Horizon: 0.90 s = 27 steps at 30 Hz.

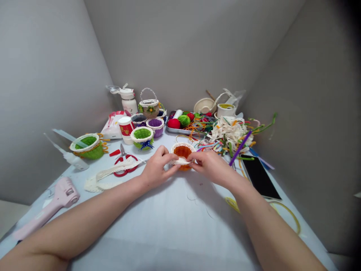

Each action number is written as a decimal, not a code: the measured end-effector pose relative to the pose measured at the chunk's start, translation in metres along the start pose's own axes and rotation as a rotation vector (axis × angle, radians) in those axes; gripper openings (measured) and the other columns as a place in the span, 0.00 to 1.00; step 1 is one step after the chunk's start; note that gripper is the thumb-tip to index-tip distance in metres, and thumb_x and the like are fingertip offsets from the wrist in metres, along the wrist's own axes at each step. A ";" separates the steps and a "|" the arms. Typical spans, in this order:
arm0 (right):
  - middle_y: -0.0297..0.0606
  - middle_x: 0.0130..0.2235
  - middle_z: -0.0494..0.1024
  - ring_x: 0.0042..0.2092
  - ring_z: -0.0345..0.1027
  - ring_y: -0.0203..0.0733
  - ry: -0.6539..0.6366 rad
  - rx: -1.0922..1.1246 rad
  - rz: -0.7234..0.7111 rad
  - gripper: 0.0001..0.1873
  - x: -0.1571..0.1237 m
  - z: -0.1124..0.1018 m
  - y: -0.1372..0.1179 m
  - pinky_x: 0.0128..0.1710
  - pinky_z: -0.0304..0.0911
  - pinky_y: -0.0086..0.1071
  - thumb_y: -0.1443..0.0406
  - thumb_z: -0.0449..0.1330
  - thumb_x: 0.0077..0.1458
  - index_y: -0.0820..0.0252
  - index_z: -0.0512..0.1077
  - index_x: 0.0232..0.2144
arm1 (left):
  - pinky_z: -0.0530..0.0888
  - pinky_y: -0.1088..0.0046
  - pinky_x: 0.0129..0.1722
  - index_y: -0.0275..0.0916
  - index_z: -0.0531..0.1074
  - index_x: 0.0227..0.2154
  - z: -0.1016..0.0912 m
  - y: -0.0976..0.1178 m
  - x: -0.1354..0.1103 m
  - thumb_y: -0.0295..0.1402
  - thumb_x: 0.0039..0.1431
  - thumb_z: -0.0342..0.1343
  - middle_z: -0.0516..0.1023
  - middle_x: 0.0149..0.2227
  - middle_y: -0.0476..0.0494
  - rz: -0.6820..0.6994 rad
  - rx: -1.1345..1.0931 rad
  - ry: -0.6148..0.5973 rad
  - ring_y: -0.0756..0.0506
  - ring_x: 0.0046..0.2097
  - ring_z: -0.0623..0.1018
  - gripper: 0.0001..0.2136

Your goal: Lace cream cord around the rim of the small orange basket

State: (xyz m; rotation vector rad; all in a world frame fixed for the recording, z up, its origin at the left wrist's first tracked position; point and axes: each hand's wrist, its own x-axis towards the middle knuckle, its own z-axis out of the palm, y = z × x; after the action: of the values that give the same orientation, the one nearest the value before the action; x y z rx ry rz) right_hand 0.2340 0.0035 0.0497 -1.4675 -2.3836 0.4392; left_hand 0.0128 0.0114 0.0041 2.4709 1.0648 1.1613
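Observation:
Between my hands, at the middle of the table, stands a small orange basket with a white lace rim. My left hand pinches one end of a short stretch of white lace trim held across the basket's near side. The fingers of my right hand are closed on the other end of that stretch. A longer lace tail lies to the left, over the red-handled scissors; whether it joins the piece in my hands is hidden. The basket's lower part is partly covered by my fingers.
Finished small baskets stand at the back left. A pink glue gun and a glue bottle lie left. Behind is a tray of yarn balls; a lace heap and a black phone lie right.

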 end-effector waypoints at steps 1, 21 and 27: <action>0.34 0.28 0.77 0.27 0.64 0.34 0.004 -0.008 0.003 0.11 -0.001 -0.001 -0.001 0.29 0.48 0.27 0.67 0.56 0.56 0.55 0.78 0.38 | 0.70 0.70 0.36 0.38 0.76 0.40 0.001 -0.001 0.001 0.34 0.61 0.57 0.63 0.35 0.46 0.004 0.017 -0.006 0.47 0.37 0.68 0.08; 0.36 0.34 0.80 0.32 0.70 0.36 0.060 -0.010 -0.030 0.10 0.001 0.008 -0.007 0.31 0.51 0.27 0.64 0.57 0.58 0.55 0.78 0.37 | 0.59 0.60 0.49 0.42 0.74 0.40 0.013 0.006 0.003 0.36 0.63 0.57 0.77 0.42 0.44 0.060 0.154 0.022 0.41 0.48 0.68 0.06; 0.33 0.29 0.77 0.27 0.64 0.34 0.071 -0.015 0.004 0.09 0.001 0.004 -0.002 0.28 0.47 0.27 0.64 0.59 0.56 0.54 0.77 0.39 | 0.57 0.61 0.44 0.43 0.77 0.38 0.010 0.003 0.005 0.35 0.65 0.56 0.79 0.37 0.46 0.056 0.139 0.020 0.42 0.45 0.67 0.06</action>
State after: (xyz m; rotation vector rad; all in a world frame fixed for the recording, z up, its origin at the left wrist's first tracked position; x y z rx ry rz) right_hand 0.2306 0.0031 0.0468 -1.4693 -2.3338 0.3644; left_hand 0.0244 0.0137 0.0019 2.6160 1.1247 1.1671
